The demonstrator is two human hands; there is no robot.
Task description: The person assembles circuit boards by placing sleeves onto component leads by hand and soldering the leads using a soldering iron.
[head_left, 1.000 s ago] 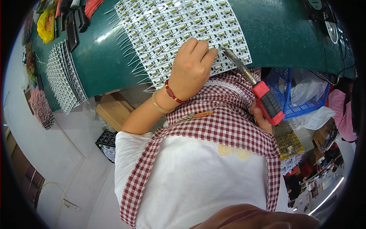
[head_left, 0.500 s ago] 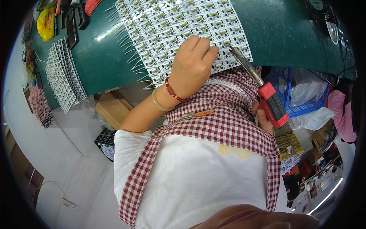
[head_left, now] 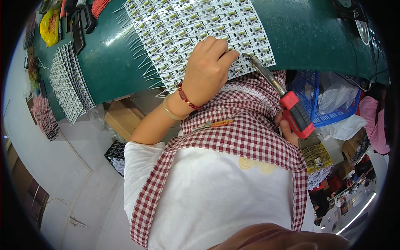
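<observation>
A large white panel of small circuit boards (head_left: 171,39) lies on the green table, with rows of yellowish parts and thin white wires sticking out along its left edge. My left hand (head_left: 208,62) rests over the panel's near part, its fingers curled in a pinch. Whatever sits between those fingertips is too small or hidden to make out. From the right, my right hand (head_left: 288,132) grips a soldering iron (head_left: 296,114) with a red and black handle. The iron's metal tip points to the upper left and meets the panel just right of my left fingertips.
More circuit board panels (head_left: 68,81) lie stacked at the table's left edge, near a yellow bag (head_left: 50,27) and black tools (head_left: 78,33). Bundled pink wires (head_left: 44,116) hang at far left. Below the table's right side is a blue crate (head_left: 337,118) holding clear plastic.
The soldering iron's tip has shifted slightly left and toward me. My left hand has moved a little to the left, still pinched.
</observation>
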